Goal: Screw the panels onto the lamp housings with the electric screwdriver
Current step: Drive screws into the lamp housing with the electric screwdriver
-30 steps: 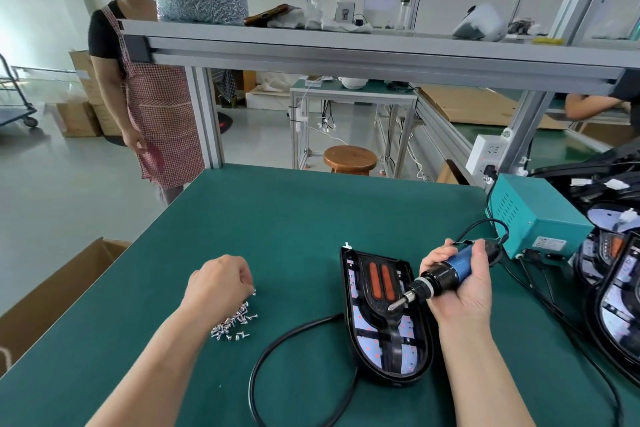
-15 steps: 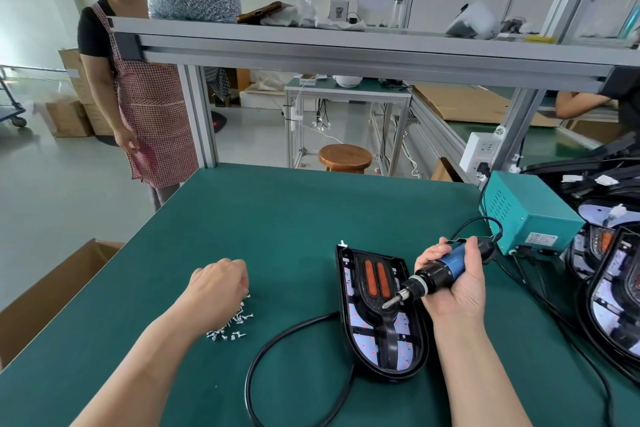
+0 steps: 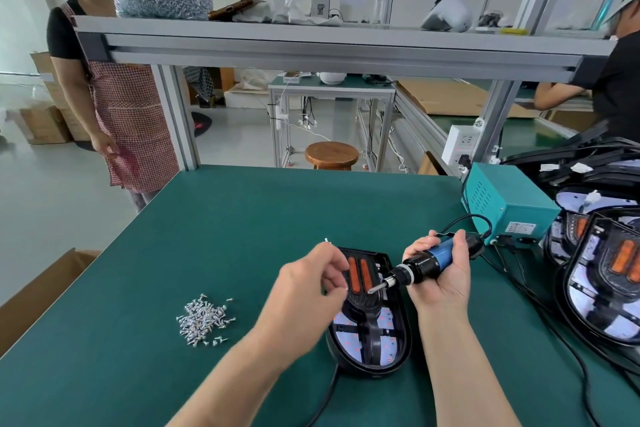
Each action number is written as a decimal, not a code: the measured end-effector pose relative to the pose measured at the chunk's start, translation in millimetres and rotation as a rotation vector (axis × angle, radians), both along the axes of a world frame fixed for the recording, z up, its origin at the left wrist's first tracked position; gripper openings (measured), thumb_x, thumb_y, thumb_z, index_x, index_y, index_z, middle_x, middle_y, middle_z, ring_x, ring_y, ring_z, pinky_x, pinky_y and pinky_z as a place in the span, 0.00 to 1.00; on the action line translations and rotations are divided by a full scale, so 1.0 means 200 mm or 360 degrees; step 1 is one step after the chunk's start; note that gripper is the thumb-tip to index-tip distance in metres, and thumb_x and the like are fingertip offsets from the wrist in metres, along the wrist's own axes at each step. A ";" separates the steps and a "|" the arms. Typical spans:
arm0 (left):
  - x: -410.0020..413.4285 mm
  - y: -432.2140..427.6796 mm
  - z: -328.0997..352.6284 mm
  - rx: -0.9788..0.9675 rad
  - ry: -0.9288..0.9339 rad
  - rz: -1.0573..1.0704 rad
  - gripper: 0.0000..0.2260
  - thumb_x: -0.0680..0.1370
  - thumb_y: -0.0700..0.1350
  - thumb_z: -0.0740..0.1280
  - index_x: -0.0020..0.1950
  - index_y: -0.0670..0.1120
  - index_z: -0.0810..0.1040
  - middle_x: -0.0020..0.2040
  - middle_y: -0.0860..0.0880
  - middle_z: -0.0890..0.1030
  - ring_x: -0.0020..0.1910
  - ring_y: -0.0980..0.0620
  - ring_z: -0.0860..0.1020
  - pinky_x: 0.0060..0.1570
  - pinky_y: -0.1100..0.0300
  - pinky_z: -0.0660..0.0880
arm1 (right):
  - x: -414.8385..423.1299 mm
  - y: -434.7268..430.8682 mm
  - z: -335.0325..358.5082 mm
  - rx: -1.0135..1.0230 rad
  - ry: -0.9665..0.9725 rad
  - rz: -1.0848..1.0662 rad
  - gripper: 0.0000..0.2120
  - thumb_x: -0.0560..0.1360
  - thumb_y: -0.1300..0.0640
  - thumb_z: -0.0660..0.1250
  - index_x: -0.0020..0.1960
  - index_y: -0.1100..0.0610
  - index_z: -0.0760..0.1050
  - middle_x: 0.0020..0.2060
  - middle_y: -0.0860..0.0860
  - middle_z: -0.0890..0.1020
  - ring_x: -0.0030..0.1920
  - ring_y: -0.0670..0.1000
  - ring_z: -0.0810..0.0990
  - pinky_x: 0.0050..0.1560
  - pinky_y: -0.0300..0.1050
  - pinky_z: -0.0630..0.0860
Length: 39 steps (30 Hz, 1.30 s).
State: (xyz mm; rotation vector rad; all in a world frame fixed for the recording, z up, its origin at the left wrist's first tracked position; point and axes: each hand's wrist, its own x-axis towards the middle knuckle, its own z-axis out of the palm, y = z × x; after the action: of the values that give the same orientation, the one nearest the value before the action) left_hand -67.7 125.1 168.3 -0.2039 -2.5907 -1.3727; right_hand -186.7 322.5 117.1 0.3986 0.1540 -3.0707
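Right hand on the driver, left hand pinched up next to the bit

Right hand (image 3: 441, 279) is wrapped around the electric screwdriver (image 3: 429, 262), held almost level, bit pointing left over the lamp housing (image 3: 372, 340) near the surface's (image 3: 242, 218) front edge. Left hand (image 3: 310, 284) hovers beside the bit with its fingers curled and fingertips pinched together. Can't tell if it's holding anything.

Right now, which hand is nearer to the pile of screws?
Left. The left hand hovers right of the pile of screws, over the lamp housing; the right hand, holding the screwdriver, is farther right.
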 end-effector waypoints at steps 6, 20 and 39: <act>-0.01 0.16 -0.05 -0.0032 0.0037 0.0043 0.17 0.74 0.33 0.66 0.49 0.56 0.72 0.38 0.59 0.79 0.41 0.56 0.76 0.43 0.67 0.72 | 0.00 0.01 0.00 -0.0056 -0.0007 -0.0023 0.17 0.72 0.45 0.74 0.48 0.58 0.75 0.34 0.46 0.76 0.33 0.44 0.75 0.38 0.34 0.73; -0.04 0.17 -0.08 0.0068 -0.0058 0.0125 0.15 0.74 0.35 0.68 0.52 0.54 0.74 0.38 0.59 0.80 0.39 0.60 0.76 0.41 0.72 0.71 | -0.01 0.00 0.00 0.0015 0.0006 -0.0004 0.16 0.75 0.44 0.72 0.47 0.57 0.75 0.33 0.46 0.76 0.30 0.43 0.75 0.38 0.32 0.73; -0.01 0.22 -0.12 -0.0324 0.0302 0.0232 0.15 0.75 0.34 0.63 0.52 0.53 0.72 0.39 0.58 0.75 0.44 0.56 0.72 0.46 0.62 0.71 | 0.01 -0.01 0.04 0.0124 -0.0047 -0.0081 0.15 0.76 0.46 0.72 0.49 0.57 0.74 0.35 0.46 0.75 0.29 0.44 0.76 0.31 0.35 0.75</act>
State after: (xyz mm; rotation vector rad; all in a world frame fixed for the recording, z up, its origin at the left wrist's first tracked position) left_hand -69.5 168.4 144.5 -0.1634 -2.5275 -0.9912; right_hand -185.0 320.2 125.1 0.4580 0.2672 -3.1145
